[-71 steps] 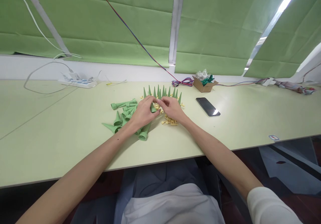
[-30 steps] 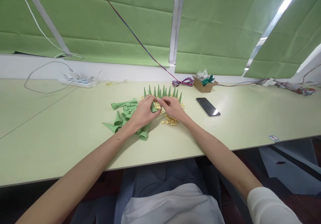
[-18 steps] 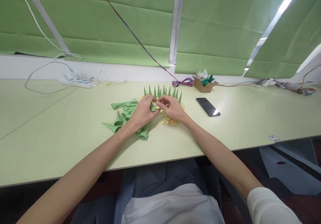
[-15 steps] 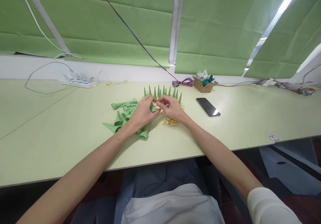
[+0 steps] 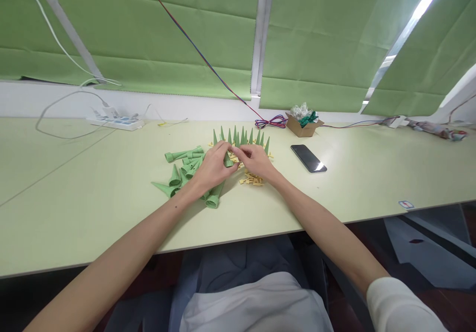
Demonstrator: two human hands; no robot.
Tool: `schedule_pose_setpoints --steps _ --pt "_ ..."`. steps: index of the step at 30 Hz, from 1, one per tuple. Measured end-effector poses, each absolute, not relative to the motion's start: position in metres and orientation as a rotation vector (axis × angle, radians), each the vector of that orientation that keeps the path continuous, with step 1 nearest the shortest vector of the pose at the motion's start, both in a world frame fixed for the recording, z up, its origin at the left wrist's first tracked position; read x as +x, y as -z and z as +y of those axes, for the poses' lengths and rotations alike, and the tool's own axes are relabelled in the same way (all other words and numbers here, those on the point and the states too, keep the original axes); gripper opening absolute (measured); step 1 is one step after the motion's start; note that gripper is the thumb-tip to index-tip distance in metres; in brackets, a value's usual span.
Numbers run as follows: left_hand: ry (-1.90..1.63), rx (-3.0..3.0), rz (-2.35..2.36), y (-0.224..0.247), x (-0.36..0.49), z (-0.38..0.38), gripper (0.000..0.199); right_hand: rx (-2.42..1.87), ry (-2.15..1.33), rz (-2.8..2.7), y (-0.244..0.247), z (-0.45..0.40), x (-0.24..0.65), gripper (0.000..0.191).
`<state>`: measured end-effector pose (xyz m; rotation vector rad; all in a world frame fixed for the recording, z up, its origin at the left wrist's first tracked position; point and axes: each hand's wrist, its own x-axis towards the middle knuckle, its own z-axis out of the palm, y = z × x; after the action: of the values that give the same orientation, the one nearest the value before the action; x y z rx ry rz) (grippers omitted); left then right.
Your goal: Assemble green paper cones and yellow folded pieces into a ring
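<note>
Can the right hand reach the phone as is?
Likely yes: the phone lies flat beside the right hand, with only tabletop and small yellow pieces seen between. It looks occupied beside the left hand, though.

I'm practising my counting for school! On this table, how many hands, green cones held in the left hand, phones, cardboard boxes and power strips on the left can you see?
Hands: 2 (left hand, right hand)
Held green cone: 1
Phone: 1
Cardboard box: 1
Power strip: 1
Total: 6
</note>
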<state>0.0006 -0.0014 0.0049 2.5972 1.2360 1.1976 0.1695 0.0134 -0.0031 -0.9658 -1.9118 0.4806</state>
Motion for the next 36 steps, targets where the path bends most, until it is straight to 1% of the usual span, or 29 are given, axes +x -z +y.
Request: schedule_pose_setpoints --steps 3,9,12,30,36 --pt "-1.195 2.586 1.267 -0.0055 0.0000 -0.0017 0.016 -0.969 -0.472 -1.883 0.0041 0.0144 0.1698 0.050" --pt "-1.195 2.554 1.341 -0.0052 -0.0013 -0.0006 0.017 -0.855 -0.635 -1.855 0.0056 0.0150 0.1709 0.024" --pt "-1.195 2.560 1.332 -0.0043 -0.0010 0.0002 0.017 -0.830 -0.648 -1.866 0.0057 0.0151 0.1709 0.019" --pt "-1.161 2.578 1.262 -0.0037 0.0008 -0.0017 0.017 -0.951 -0.438 -1.928 0.0040 0.0147 0.1701 0.047" --pt "-1.169 2.577 1.270 -0.0048 0.0010 -0.0020 0.017 -0.991 -0.452 -1.925 0.0036 0.0146 0.1704 0.050"
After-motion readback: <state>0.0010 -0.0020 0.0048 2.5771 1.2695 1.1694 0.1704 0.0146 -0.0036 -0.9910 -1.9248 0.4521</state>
